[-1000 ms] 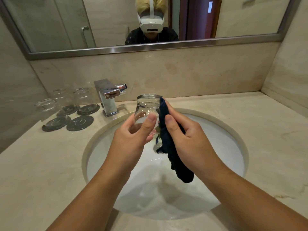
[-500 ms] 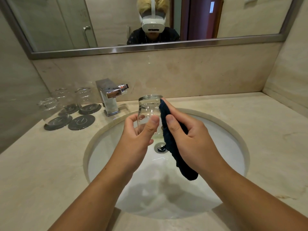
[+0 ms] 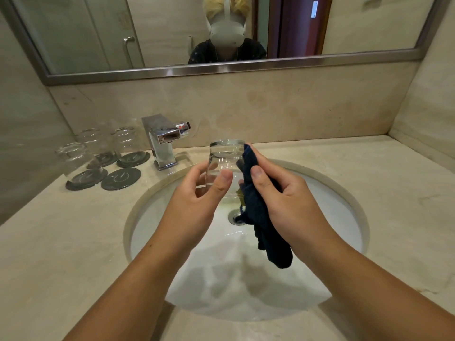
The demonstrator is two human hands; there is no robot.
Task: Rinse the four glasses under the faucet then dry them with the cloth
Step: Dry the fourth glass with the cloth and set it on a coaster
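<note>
1. Our left hand point(image 3: 194, 198) grips the glass point(image 3: 225, 158) above the sink point(image 3: 344, 190).
2. Our right hand point(image 3: 290, 200) pinches the dark cloth point(image 3: 258, 212) against the glass's side (thumb on top).
3. Three other glasses point(image 3: 98, 146) stand on coasters point(image 3: 120, 178), left of the faucet point(image 3: 163, 141).

Left hand point(image 3: 197, 205), right hand point(image 3: 293, 205) and forearms point(image 3: 138, 279) bare. Mirror point(image 3: 295, 62) shows white headset point(image 3: 227, 33), top strap point(image 3: 226, 6), dark speckled top point(image 3: 204, 54).

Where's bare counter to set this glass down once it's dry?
The counter right of the sink, out to the side wall, is bare. So is the strip left of the sink, nearer you than the coasters. One coaster, nearest the sink, is free. Crowded: the back-left corner, three glasses beside the faucet.
</note>
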